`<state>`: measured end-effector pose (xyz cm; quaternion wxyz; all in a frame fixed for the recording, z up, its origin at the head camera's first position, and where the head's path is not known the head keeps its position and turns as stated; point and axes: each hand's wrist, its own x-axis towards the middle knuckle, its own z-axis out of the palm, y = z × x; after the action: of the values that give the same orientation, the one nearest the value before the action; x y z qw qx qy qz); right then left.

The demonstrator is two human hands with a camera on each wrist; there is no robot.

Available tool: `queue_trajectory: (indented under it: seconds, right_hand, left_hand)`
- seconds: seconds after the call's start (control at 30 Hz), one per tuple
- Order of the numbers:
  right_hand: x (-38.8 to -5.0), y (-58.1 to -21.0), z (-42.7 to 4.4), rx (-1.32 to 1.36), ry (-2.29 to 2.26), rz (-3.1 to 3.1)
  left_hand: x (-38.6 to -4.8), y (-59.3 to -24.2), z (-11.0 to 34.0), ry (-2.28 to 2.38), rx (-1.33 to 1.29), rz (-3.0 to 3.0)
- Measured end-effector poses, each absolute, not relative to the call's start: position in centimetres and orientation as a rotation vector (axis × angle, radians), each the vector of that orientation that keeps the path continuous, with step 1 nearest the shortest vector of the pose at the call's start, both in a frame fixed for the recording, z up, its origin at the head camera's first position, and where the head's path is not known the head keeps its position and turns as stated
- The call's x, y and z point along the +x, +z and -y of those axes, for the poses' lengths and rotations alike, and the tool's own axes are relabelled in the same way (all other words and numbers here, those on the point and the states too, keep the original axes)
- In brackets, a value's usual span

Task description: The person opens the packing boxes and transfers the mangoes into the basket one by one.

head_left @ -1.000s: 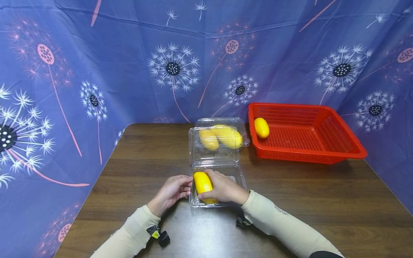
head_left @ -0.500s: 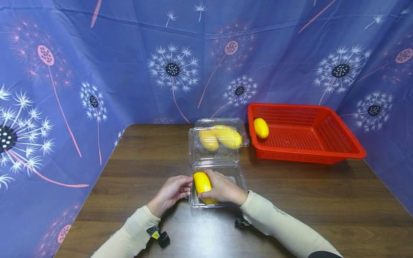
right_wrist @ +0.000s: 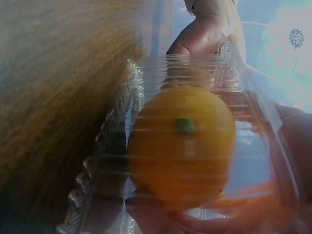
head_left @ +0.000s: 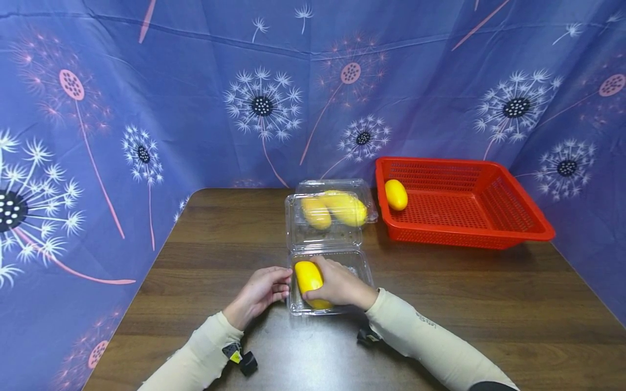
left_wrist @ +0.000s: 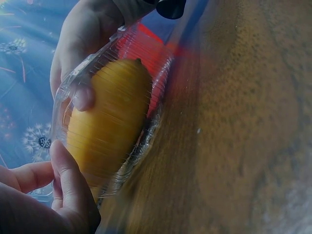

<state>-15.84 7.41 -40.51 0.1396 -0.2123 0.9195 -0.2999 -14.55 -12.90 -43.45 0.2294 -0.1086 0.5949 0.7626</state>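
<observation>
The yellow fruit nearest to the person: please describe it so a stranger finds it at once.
On the wooden table, left of the red basket, sits an open clear container. Inside it lies the yellow fruit. Among the visible fruits, only this one is held, by the right hand.

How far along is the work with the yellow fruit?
Looks done: two yellow fruits appear to sit in the rear clear box. In hand: the right grip holds a third fruit inside the front box. Probably left: releasing it, moving the fourth fruit from the red basket, and shutting the raised lid.
</observation>
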Motion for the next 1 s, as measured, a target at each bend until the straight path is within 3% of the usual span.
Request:
queue_trajectory:
  seconds: [1.0]
  right_hand:
    - [-16.2,-39.8,-8.7,-0.554,-0.918,-2.643]
  left_hand:
    - [-14.6,-43.6,12.9,2.111,-0.318,-1.644]
